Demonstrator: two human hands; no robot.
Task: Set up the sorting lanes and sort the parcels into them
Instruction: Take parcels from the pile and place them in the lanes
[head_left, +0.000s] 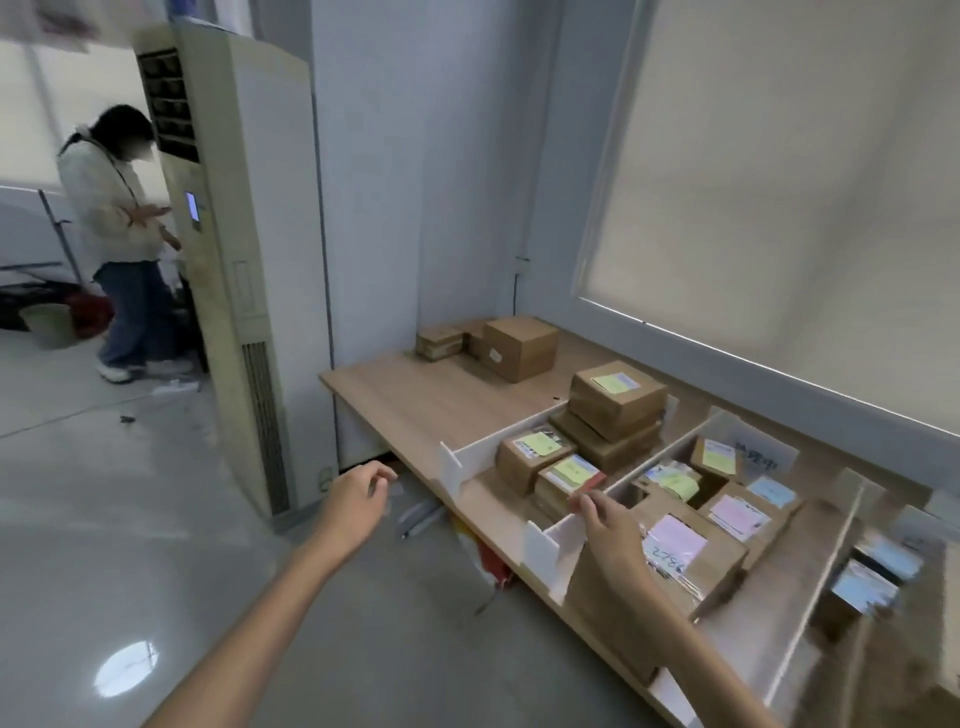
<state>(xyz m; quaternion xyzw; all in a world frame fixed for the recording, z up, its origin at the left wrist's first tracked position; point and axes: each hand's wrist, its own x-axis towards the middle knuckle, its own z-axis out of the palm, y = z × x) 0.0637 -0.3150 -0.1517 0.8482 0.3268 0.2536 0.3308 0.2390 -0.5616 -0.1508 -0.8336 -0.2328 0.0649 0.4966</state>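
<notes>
White divider panels (498, 436) split the wooden table (415, 395) into lanes. The left lane holds brown parcels with yellow-green labels (535, 452), some stacked (615, 395). The middle lane holds parcels with pink and blue labels (727, 512). Farther right, blurred parcels with blue labels (865, 584) lie in another lane. My right hand (608, 525) hovers over the divider (563, 522) between the left and middle lanes, fingers apart, holding nothing. My left hand (358, 493) hangs off the table's left edge above the floor, fingers loosely curled and empty.
Unlabelled brown boxes (519, 345) stand at the table's far end by the wall. A tall floor air conditioner (249, 249) stands left of the table. A person in a light jacket (114, 208) stands beyond it. A roller blind (779, 197) covers the window behind the table.
</notes>
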